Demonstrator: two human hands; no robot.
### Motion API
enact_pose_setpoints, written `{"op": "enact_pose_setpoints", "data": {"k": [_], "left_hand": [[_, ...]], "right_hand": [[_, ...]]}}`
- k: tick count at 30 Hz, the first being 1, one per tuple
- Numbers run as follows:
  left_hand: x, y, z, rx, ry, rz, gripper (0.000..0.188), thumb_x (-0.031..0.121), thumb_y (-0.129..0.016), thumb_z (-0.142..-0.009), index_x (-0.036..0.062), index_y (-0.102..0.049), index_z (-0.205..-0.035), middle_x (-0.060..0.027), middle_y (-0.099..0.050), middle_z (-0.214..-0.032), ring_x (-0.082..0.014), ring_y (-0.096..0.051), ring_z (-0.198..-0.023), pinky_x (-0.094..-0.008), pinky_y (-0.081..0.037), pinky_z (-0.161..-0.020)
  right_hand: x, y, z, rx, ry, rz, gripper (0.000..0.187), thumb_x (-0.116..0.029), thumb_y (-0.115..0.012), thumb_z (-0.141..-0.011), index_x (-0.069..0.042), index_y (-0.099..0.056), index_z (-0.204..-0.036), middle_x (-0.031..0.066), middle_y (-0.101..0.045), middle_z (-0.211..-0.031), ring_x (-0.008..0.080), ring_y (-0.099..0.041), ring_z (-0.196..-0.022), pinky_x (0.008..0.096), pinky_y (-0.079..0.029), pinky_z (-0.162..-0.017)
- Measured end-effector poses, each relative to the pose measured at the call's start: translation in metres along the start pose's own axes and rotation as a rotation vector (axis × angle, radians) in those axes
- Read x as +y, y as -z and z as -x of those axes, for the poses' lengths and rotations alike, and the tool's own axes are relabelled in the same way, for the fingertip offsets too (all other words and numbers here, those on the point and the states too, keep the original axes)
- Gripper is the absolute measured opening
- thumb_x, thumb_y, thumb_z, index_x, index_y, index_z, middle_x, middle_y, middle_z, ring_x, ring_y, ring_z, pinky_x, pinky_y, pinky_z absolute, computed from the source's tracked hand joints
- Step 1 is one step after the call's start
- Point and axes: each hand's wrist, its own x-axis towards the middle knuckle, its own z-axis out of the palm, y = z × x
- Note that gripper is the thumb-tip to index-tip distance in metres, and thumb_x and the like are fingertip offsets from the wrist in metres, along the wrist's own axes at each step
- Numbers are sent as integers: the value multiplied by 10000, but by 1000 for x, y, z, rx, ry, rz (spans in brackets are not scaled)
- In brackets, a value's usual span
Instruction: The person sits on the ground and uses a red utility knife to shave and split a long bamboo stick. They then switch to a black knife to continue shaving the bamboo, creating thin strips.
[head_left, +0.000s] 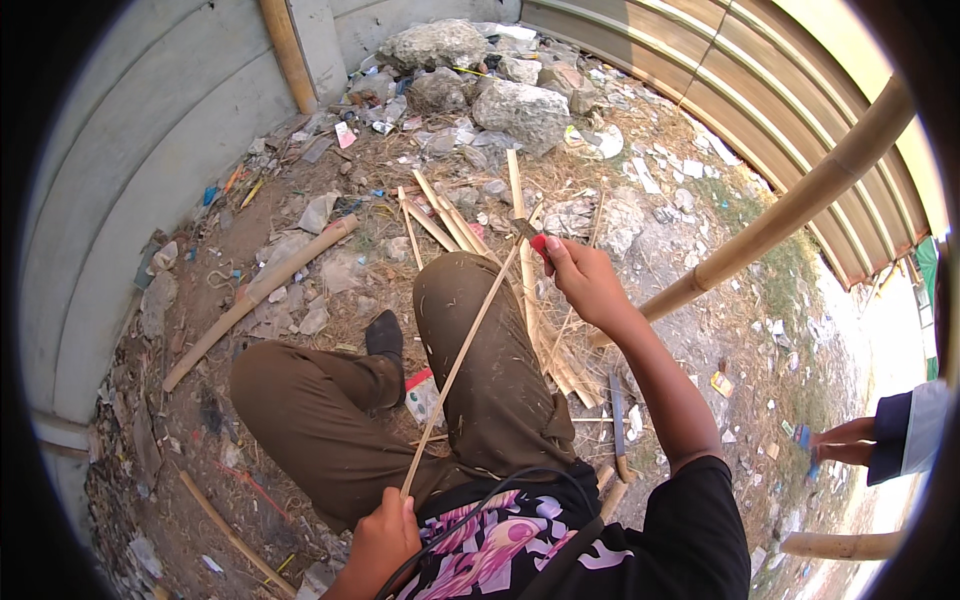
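Observation:
A thin bamboo strip (468,345) runs slantwise across my raised right thigh. Its near end is pinched in my left hand (385,538), close to my waist. Beyond the knee, my right hand (585,282) grips a small knife (539,244) by its red handle, thumb pressed along it. The short blade lies against the far part of the strip; whether it cuts in cannot be made out. Pale shavings cling to my brown trousers. Several split bamboo slats (447,216) lie on the ground beyond and beside that leg.
A long-bladed knife (618,422) lies right of my thigh. A thick bamboo pole (760,235) slants up at the right; a bamboo length (262,300) lies at the left. Rocks (520,112) and litter sit by the grey wall (170,150). Another person's legs (845,445) show at far right.

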Motion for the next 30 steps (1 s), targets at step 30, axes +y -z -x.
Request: {"op": "enact_pose_setpoints", "data": {"k": [30], "left_hand": [[-11,-7,-10,-60,63,424,250,265,-482,-1069,35,-501,-972,-138,-580,-684,-230,-600,-590,-354,-476,-568]], "right_hand": [[-10,-13,14,18,-44,-40,413,-412,-616,-999,-5,-651,-940,118,-588,-648,200,-545,-587,359,-426,-580]]}}
